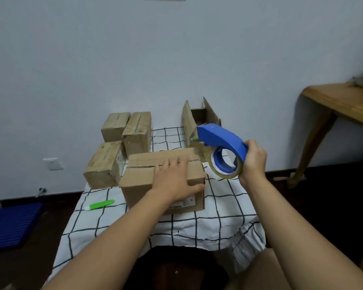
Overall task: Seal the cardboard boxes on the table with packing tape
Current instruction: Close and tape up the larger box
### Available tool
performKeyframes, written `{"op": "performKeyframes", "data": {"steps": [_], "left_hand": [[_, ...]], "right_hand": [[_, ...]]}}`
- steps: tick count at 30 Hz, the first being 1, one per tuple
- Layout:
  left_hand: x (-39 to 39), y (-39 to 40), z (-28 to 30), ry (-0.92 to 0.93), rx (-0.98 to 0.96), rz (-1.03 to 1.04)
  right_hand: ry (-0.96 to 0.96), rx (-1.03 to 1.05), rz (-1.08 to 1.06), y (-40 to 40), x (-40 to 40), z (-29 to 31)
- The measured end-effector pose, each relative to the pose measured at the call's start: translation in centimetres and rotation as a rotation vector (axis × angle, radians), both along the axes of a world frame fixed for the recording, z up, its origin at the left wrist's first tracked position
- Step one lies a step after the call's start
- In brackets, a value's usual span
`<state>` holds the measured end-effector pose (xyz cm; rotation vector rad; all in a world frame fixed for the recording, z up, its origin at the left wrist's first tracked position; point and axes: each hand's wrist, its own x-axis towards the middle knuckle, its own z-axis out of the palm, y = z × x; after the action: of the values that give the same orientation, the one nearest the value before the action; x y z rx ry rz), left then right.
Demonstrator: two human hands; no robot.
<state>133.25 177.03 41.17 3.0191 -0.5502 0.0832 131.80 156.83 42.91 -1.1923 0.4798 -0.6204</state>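
Note:
A closed cardboard box (143, 176) stands in the middle of the table, its flaps meeting along a seam on top. My left hand (174, 178) lies flat on the box's top, fingers spread, thumb over the right edge. My right hand (254, 162) grips a blue tape dispenser (220, 139) with a roll of clear tape, held in the air just right of the box. Three taped boxes (134, 130) stand at the back left. An open box (199, 122) with raised flaps stands at the back right.
The table carries a white cloth with a black grid (197, 225). A green and white cutter (100, 205) lies near the left edge. A wooden table (340, 101) stands to the right, a blue crate (11, 225) on the floor at the left.

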Motion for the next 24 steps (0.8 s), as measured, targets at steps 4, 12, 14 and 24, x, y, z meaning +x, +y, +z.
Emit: {"op": "performKeyframes", "data": {"steps": [4,12,14,24], "left_hand": [[0.9,4.7,1.5,0.221,0.123,0.020],[0.1,9.0,2.0,0.084,0.236,0.032],[-0.3,8.7,1.9,-0.006,0.229,0.099],[-0.8,12.0,1.8,0.282,0.014,-0.055]], "right_hand": [[-0.027,0.066,0.029,-0.7,-0.3,-0.6],[-0.100,0.097,0.082,1.3,-0.2,0.4],[-0.110,0.100,0.077,1.7,-0.2,0.6],[-0.089,0.085,0.093,3.0,-0.4,-0.3]]}}
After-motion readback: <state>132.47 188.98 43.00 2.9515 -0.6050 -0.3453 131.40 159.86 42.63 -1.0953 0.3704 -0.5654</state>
